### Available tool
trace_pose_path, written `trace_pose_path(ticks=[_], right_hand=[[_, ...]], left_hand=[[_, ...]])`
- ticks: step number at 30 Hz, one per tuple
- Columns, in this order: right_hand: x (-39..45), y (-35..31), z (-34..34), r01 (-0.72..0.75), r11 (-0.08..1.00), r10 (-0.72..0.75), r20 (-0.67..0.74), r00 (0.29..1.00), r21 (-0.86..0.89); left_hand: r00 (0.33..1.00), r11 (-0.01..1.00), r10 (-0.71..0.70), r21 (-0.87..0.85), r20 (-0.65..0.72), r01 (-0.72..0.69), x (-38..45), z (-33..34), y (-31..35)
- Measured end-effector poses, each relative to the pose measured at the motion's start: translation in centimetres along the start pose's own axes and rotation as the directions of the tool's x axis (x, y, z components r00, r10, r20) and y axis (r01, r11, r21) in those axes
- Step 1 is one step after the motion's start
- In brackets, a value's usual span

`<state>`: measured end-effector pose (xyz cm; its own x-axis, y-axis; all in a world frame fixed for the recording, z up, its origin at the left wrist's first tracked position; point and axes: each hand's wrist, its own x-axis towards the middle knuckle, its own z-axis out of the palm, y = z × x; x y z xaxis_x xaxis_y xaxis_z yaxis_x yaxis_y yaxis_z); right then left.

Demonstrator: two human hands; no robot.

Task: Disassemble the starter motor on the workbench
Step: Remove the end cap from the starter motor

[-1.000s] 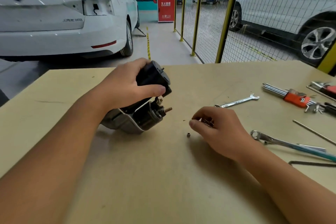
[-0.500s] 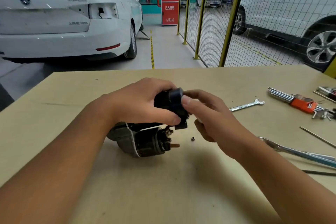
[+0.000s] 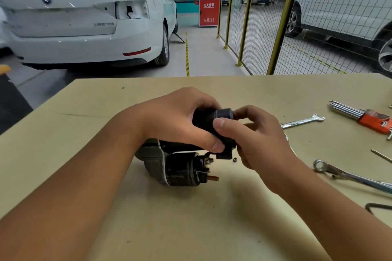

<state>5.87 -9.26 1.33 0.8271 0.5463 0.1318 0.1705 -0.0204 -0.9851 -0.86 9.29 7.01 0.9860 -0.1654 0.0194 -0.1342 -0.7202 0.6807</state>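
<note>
Black steel and cast metal make the starter motor [image 3: 180, 167] heavy and rigid; it rests on the desk [image 3: 191, 229]. Your left hand [image 3: 176, 121] wraps its upper cylinder, your right hand [image 3: 254, 133] pinches the end cap [image 3: 223, 113]. Hold the body, not the protruding copper stud [image 3: 213, 178].

Both hands cover much of the starter motor [image 3: 182, 167]'s black end; right edge crops the ratchet wrench [image 3: 347, 176] handle
</note>
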Motion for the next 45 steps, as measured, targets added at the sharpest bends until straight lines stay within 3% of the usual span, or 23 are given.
trace_pose_path(ticks=[11, 16, 19, 23, 29, 32, 35, 40, 45], right_hand=[[-0.9, -0.2, 0.0, 0.051, 0.998, -0.053, -0.049, 0.997, -0.044], [-1.1, -0.4, 0.0, 0.046, 0.999, -0.046, 0.006, 0.999, 0.004], [-1.4, -0.5, -0.2, 0.075, 0.997, -0.078, -0.092, 0.993, -0.031], [-1.3, -1.2, -2.3, 0.084, 0.991, -0.074, -0.095, 0.993, 0.107], [-1.4, -0.7, -4.9, 0.052, 0.979, -0.057, -0.021, 0.998, -0.197], [-1.2, 0.1, -5.7, 0.007, 0.86, 0.004, 0.02, 1.0, -0.511], [-1.0, 1.1, -5.8, -0.043, 0.595, 0.008, -0.048, 0.999, -0.803], [-1.0, 2.0, -5.5, -0.021, 0.388, -0.035, -0.038, 0.999, -0.921], [-1.0, 1.9, -4.9, 0.017, 0.356, -0.019, 0.011, 1.0, -0.934]], left_hand=[[1.0, 0.999, 0.028, 0.041, 0.009, -0.028, -0.1, -0.1, 0.2], [0.999, 0.999, 0.037, 0.039, 0.012, -0.037, -0.1, -0.2, 0.2], [0.999, 0.999, 0.045, 0.018, 0.01, -0.045, -0.2, -0.2, -0.1], [0.999, 0.999, 0.049, -0.017, 0.024, -0.049, -0.4, -0.3, -0.2], [0.997, 0.997, 0.073, -0.041, 0.032, -0.072, -0.7, -0.3, -0.2], [0.994, 0.995, 0.092, -0.055, 0.052, -0.089, -0.8, -0.4, -0.4], [0.992, 0.992, 0.105, -0.071, 0.075, -0.1, -1.0, -0.6, -0.6], [0.992, 0.994, 0.099, -0.061, 0.079, -0.095, -1.2, -0.6, -0.8], [0.995, 0.996, 0.083, -0.034, 0.061, -0.081, -1.4, -0.6, -0.8]])
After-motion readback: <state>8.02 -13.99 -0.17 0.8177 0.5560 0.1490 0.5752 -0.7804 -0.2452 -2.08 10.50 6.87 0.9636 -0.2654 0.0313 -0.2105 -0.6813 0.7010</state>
